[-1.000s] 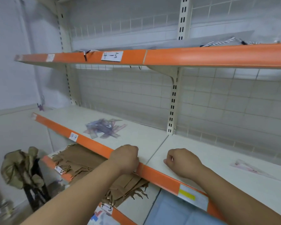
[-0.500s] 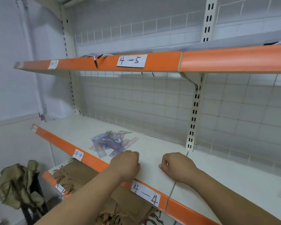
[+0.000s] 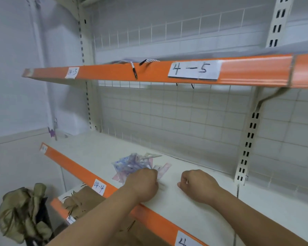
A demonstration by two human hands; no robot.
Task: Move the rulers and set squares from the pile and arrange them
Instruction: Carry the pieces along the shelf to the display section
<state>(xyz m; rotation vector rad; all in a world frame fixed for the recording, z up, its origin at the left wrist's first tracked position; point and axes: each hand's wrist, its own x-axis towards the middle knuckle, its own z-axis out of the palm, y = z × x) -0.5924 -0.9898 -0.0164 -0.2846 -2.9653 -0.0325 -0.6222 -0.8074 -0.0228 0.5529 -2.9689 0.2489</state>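
Observation:
A pile of translucent blue and pink rulers and set squares lies on the white shelf marked 04-4. My left hand is curled at the pile's near edge and covers part of it; whether its fingers grip a piece is hidden. My right hand rests on the bare shelf to the right of the pile, fingers curled into a loose fist with nothing seen in it.
An upper shelf with an orange front labelled 4-5 hangs overhead, with a cord dangling from it. A wire-grid back panel closes the rear. Brown paper bags fill the lower shelf. An olive cloth sits at lower left.
The view has swung left and both hands have travelled left along the shelf. My left hand has gone from the orange front edge to the near side of the pile.

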